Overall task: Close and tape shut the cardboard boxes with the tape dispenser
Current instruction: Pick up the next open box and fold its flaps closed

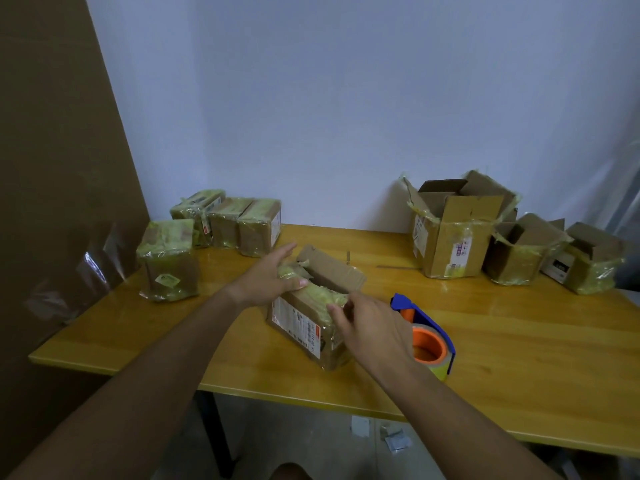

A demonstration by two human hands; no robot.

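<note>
A small cardboard box (304, 323), wrapped in old yellowish tape, lies in the middle of the wooden table (519, 358) with one top flap (332, 268) standing open. My left hand (268, 277) holds the box's far-left end, thumb on the near flap and fingers stretched over the far side. My right hand (367, 327) rests with loosely bent fingers on the box's near-right top edge. The blue tape dispenser (429, 336) with its orange core lies on the table just right of my right hand, untouched.
Several taped-shut boxes (225, 223) stand at the back left, one nearer (168, 259). Three boxes with open flaps (453, 230) stand at the back right. A large brown board (52, 168) leans at the left. Scraps lie on the floor (391, 438).
</note>
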